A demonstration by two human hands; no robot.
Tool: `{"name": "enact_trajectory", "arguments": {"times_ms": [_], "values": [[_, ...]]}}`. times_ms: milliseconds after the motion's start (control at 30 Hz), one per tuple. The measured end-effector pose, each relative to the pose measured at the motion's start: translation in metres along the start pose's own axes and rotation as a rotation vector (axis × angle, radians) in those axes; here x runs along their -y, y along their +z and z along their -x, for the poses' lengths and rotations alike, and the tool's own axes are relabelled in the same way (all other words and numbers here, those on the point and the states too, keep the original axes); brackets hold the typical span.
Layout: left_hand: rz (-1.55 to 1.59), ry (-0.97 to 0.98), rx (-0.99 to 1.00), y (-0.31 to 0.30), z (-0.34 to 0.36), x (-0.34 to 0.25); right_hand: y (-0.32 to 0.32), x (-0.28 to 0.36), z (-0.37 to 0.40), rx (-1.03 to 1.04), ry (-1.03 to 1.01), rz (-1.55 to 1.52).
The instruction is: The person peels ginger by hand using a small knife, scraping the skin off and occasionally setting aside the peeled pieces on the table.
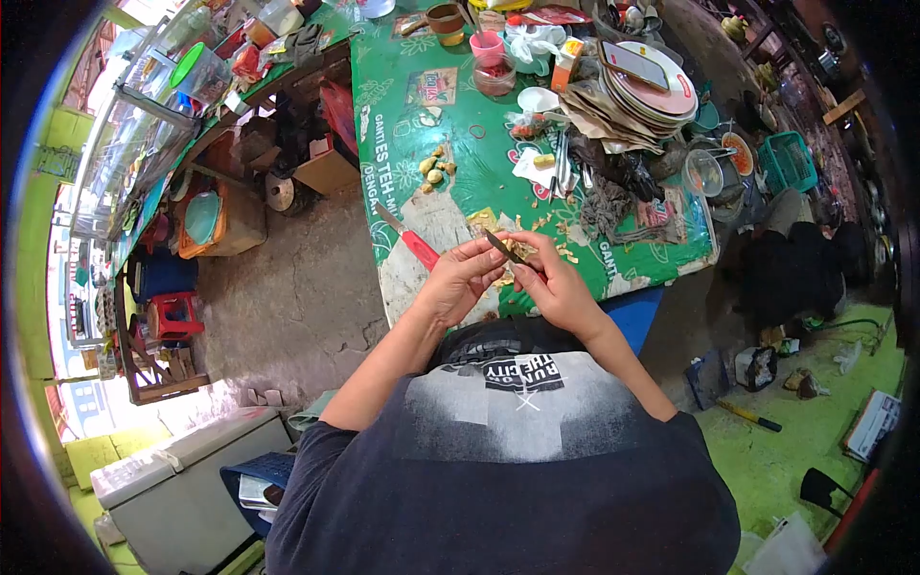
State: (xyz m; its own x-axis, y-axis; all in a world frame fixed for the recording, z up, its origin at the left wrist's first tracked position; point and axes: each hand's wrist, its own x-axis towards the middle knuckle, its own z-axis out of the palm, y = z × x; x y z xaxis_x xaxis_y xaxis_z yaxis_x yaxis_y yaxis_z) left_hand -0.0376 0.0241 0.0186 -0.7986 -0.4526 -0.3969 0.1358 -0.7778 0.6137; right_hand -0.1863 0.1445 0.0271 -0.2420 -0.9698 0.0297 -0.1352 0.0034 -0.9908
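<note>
My left hand point(460, 280) and my right hand point(548, 280) meet over the near edge of the green table, with a thin dark piece point(504, 248) between their fingertips. Both hands pinch it. A red-handled knife point(419, 249) lies just left of my left hand, its blade pointing away from me. Pale yellowish scraps point(565, 251) are scattered on the table around and beyond my hands. Farther up the table sits a small pile of yellowish-brown pieces point(436, 171). Whether my fingers hide anything else cannot be made out.
On the green table point(383, 105) stand a pink cup point(487, 45), a jar of something red point(494, 77) and stacked plates point(671, 96) with a phone point(632, 65) on top. A green basket point(788, 161) is at the right, a grey freezer point(206, 489) at the lower left.
</note>
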Motion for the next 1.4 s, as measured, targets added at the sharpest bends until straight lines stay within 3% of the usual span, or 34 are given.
{"name": "enact_trajectory", "arguments": {"times_ms": [267, 333, 467, 567, 733, 800, 1033, 1333, 1400], "values": [[0.048, -0.023, 0.050, -0.025, -0.022, -0.008, 0.001, -0.012, -0.034, -0.004, -0.047, 0.020], [0.028, -0.030, 0.012, -0.027, -0.028, -0.014, -0.002, -0.019, -0.042, 0.114, 0.166, -0.405], [0.092, -0.055, -0.018, -0.037, -0.040, -0.015, -0.011, -0.027, -0.052, 0.098, 0.337, -0.638], [0.121, -0.030, -0.078, -0.035, -0.040, -0.017, -0.016, -0.035, -0.051, 0.035, 0.217, -0.143], [0.130, -0.035, -0.020, -0.048, -0.040, -0.012, -0.008, -0.011, -0.044, 0.164, 0.228, 0.006], [0.130, -0.018, 0.021, -0.048, -0.040, -0.012, -0.006, -0.004, -0.045, 0.120, 0.095, 0.281], [0.104, -0.020, -0.034, -0.036, -0.029, -0.020, -0.011, 0.000, -0.046, 0.216, 0.092, 0.274], [0.053, -0.046, -0.037, -0.032, -0.021, -0.022, -0.009, -0.005, -0.042, 0.188, 0.092, 0.205], [0.050, -0.059, -0.023, -0.033, -0.021, -0.022, -0.009, -0.004, -0.041, 0.147, 0.007, 0.290]]}}
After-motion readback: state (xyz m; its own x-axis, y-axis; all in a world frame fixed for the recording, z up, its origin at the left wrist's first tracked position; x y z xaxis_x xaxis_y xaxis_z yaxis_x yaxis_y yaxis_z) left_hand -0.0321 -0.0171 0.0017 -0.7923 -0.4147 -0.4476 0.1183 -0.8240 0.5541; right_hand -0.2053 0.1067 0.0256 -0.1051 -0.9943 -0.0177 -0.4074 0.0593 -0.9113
